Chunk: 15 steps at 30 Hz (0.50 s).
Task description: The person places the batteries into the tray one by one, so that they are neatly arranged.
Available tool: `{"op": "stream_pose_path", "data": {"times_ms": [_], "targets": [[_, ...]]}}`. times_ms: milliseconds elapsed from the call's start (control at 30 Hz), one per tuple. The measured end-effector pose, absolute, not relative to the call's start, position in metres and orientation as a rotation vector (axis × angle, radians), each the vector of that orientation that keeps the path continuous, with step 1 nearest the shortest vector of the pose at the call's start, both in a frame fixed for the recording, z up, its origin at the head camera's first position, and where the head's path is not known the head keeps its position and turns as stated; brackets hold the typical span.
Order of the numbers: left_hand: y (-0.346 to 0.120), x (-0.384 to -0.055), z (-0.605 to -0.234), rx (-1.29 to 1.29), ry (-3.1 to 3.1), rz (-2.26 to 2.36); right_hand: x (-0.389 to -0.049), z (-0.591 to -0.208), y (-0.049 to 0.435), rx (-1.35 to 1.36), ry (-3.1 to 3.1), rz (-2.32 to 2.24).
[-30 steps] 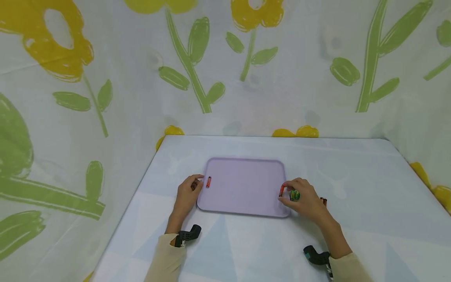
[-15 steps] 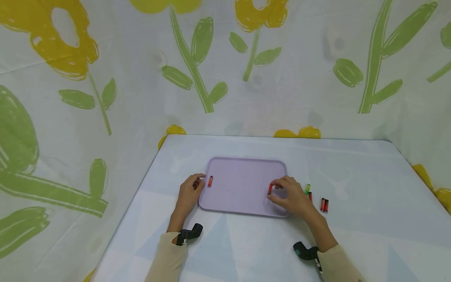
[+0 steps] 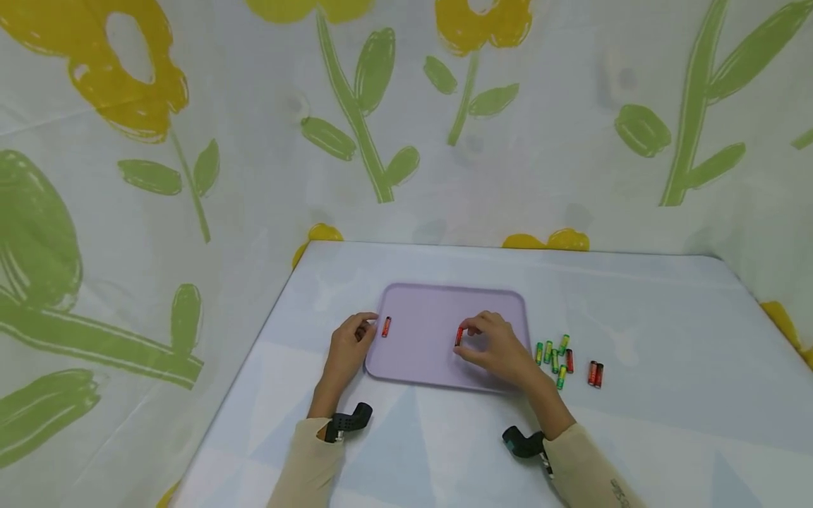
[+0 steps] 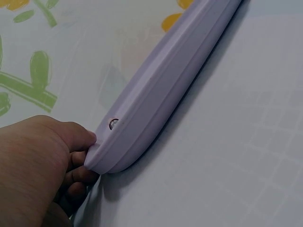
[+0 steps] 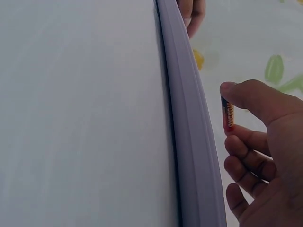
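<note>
My left hand (image 3: pixel 346 349) grips the left rim of a shallow lilac tray (image 3: pixel 427 310); in the left wrist view its thumb lies over the rim and the other fingers curl below. Over the tray, right of its middle, my right hand (image 3: pixel 498 349) pinches a small red-and-black battery (image 3: pixel 459 336) between thumb and index finger. The right wrist view shows that held battery (image 5: pixel 227 112) end to end between the two fingertips, above the rim. Another red battery (image 3: pixel 386 327) lies in the tray close to the left rim, and only its end shows in the left wrist view.
Right of the tray, several green batteries (image 3: pixel 548 351) lie on the table (image 3: pixel 673 339) with a red battery (image 3: pixel 569 360) among them. Farther right, two red batteries (image 3: pixel 595 374) lie side by side. A flower-printed cloth (image 3: pixel 540 162) stands behind the table.
My right hand has carried the pinched battery leftward from the tray's right rim to over its inside, uncovering the batteries on the table. The left hand stays at the left rim.
</note>
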State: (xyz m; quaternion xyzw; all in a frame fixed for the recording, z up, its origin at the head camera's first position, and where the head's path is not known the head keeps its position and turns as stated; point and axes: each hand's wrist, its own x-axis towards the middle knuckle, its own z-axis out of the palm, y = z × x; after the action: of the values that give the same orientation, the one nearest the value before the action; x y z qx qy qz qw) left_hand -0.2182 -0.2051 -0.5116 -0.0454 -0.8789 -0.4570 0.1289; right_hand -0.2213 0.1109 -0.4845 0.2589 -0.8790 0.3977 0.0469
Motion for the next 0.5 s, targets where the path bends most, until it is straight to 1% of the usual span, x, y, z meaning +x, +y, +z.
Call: {"op": "stream_pose_path", "data": {"times_ms": [500], "targets": [[-0.204, -0.217, -0.507, -0.149, -2.54, -1.311, -0.236, -0.495, 0.078, 0.817, -2.689, 1.253]]}}
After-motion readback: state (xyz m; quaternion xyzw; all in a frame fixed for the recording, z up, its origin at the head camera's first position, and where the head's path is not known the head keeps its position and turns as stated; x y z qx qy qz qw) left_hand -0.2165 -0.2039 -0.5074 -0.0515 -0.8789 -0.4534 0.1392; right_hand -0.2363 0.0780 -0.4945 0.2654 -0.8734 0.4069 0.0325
